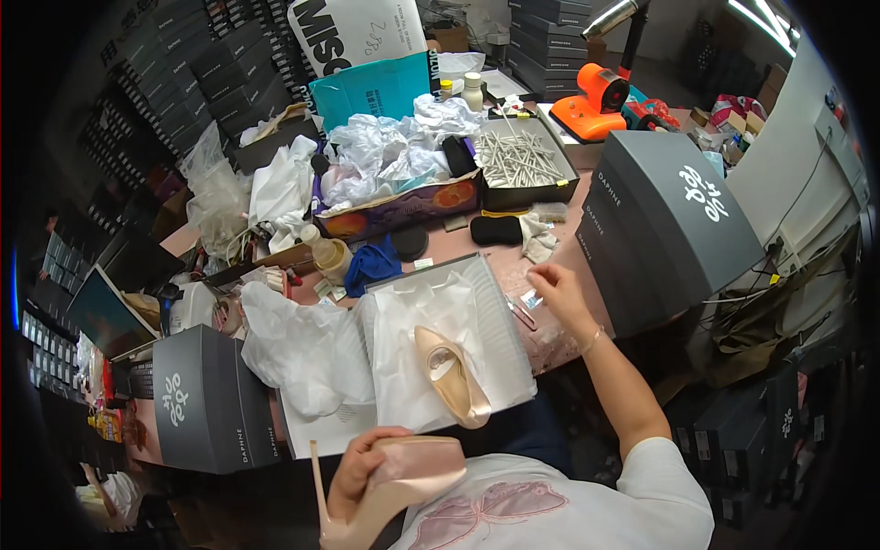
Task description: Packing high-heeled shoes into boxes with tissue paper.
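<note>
- Gripping a pale beige high-heeled platform shoe (403, 482), the left hand (359, 467) shows at the lower edge of the head view, its fingers curled around the narrow middle between heel and forefoot.
- The held shoe is tipped over, its smooth pinkish sole facing up and its thin heel pointing upward, close to the person's white shirt (587, 490).
- From the lower right, the right forearm, a thin bracelet (594, 341) at its wrist, angles up and leftward over the pink tabletop (553, 346).
- The right hand (561, 291) has its fingers bent and bunched near a crumpled off-white cloth (539, 236); whether they pinch anything, I cannot tell.
- An open shoe box with a ribbed, translucent side (507, 330) holds white tissue paper (403, 316) and a matching beige pointed shoe (449, 376), toe away from the person.
- Crumpled white paper (307, 353) lies just left of that box.
- Behind, a purple printed cardboard box (399, 218) is heaped with crumpled white paper; beside it, a shallow black box (532, 196) contains many slim white sticks (521, 158).
- Dark grey shoe boxes flank the work, one at left (209, 394), a stack at right (665, 229).
</note>
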Available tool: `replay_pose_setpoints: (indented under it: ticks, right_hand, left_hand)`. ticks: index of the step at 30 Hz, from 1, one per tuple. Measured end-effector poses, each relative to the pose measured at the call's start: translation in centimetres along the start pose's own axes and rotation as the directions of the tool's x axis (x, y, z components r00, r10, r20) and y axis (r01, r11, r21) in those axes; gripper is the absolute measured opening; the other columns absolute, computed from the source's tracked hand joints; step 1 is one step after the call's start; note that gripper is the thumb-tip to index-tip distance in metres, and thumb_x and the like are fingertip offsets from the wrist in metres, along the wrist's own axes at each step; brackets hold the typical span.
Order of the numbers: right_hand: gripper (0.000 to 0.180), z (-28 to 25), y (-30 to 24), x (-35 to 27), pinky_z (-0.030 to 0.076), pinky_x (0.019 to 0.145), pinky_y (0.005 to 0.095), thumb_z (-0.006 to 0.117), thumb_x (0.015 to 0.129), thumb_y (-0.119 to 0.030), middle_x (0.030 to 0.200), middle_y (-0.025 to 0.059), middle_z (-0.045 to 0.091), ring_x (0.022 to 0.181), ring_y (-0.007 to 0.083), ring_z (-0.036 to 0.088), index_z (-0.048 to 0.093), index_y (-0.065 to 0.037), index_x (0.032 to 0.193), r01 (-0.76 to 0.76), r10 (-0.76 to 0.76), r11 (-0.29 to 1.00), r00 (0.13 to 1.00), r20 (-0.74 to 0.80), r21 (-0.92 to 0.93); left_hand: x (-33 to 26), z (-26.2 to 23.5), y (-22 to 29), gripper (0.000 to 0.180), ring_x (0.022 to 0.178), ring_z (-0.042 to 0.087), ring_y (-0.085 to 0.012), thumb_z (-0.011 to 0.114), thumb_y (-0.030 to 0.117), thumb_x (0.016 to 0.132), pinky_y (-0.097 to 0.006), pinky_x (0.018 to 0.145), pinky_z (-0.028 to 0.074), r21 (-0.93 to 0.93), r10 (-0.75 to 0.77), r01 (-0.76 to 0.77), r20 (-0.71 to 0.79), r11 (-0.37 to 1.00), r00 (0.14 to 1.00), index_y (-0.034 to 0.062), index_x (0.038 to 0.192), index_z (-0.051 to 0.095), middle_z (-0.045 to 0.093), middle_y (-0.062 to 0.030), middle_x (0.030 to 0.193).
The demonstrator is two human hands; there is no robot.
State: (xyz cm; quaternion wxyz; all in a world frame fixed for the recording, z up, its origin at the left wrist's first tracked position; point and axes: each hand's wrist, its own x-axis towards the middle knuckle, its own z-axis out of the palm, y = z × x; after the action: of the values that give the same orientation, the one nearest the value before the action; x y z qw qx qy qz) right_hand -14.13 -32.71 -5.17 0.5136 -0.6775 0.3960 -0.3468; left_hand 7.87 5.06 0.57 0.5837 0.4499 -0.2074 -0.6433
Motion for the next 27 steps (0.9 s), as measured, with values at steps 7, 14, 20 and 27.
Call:
replay_pose_setpoints:
  ticks: [7, 14, 20, 27]
  right_hand:
    - [0.029, 3.3, 11.9, 11.6, 0.050, 0.070, 0.0379, 0.069, 0.079, -0.025, 0.081, 0.0182, 0.066, 0.073, 0.0321, 0.064, 0.068, 0.000, 0.092, -0.056, -0.036, 0.802, 0.989, -0.141, -0.595]
    - [0.015, 0.9, 10.6, 9.9, 0.041, 0.097, 0.0382, 0.057, 0.091, -0.014, 0.106, 0.0170, 0.064, 0.109, 0.0289, 0.056, 0.061, 0.001, 0.092, 0.301, -0.478, 0.793, 0.847, -0.235, -0.529]
    - [0.010, 4.6, -5.6, 7.8, 0.049, 0.086, 0.0350, 0.054, 0.094, -0.013, 0.091, 0.0095, 0.062, 0.087, 0.0187, 0.060, 0.055, -0.003, 0.092, 0.183, -0.244, 0.814, 0.969, 0.039, 0.552]
    - [0.010, 16.7, -11.0, 7.4, 0.041, 0.062, 0.0184, 0.060, 0.093, -0.009, 0.084, -0.0040, 0.058, 0.070, 0.0018, 0.049, 0.057, -0.004, 0.100, 0.110, -0.172, 0.984, 0.787, 0.593, 0.140]
  left_hand:
    - [4.0, 2.9, -0.8, 0.056, 0.117, 0.054, -0.0186, 0.061, 0.035, 0.091, -0.030, 0.100, 0.042, -0.232, -0.030, 0.054, 0.105, 0.971, 0.994, -0.0055, 0.128, 0.049, 0.056, -0.0137, 0.126]
    - [4.6, 0.3, 0.5, 0.072, 0.120, 0.049, -0.0244, 0.048, 0.060, 0.092, -0.034, 0.103, 0.036, -0.222, -0.007, 0.006, -0.006, 0.975, 1.000, -0.0054, 0.120, 0.055, 0.049, -0.0178, 0.129]
    - [3.3, -0.8, 0.1, 0.071, 0.121, 0.048, -0.0248, 0.045, 0.059, 0.094, -0.035, 0.104, 0.034, -0.181, 0.021, -0.020, 0.004, 0.983, 1.000, -0.0059, 0.120, 0.055, 0.049, -0.0187, 0.129]
    - [2.3, -1.7, -0.8, 0.067, 0.124, 0.045, -0.0235, 0.047, 0.054, 0.095, -0.034, 0.106, 0.032, -0.213, 0.066, -0.060, 0.021, 0.975, 0.998, -0.0072, 0.122, 0.053, 0.048, -0.0177, 0.130]
